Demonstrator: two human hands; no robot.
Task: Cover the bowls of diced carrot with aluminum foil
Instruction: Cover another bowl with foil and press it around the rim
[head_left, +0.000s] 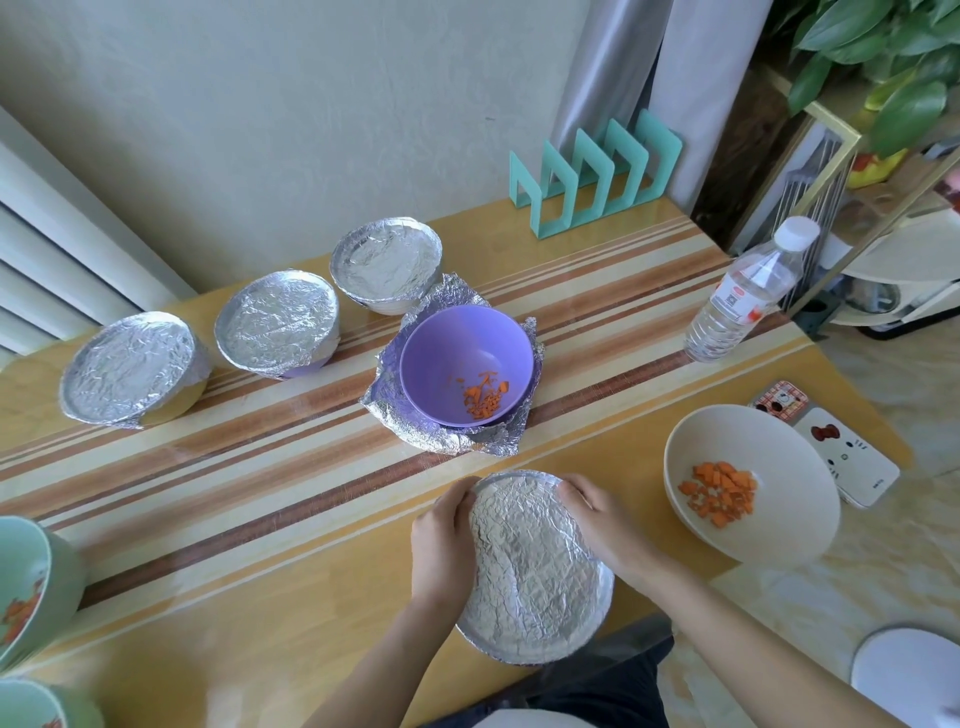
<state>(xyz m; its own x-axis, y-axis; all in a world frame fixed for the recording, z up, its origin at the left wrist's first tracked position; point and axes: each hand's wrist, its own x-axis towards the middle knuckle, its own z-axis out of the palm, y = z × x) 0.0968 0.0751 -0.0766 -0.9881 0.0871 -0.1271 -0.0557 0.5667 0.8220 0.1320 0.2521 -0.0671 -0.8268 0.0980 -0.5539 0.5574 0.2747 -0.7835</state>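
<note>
A foil-covered bowl (535, 571) stands at the table's near edge. My left hand (441, 540) presses its left rim and my right hand (602, 519) presses its right rim, fingers curled on the foil. Beyond it a purple bowl (467, 358) with a little diced carrot sits uncovered on a crumpled foil sheet (441, 436). To the right stands an uncovered cream bowl (753, 530) with diced carrot. Three foil-covered bowls line the back left: a left one (130, 369), a middle one (275, 322) and a far one (387, 260).
Two green bowls with carrot (31, 577) show at the left edge. A water bottle (743, 296) stands at the back right, with a phone (841, 457) near the right edge. A teal rack (592, 176) stands against the wall. The table edge runs close to my body.
</note>
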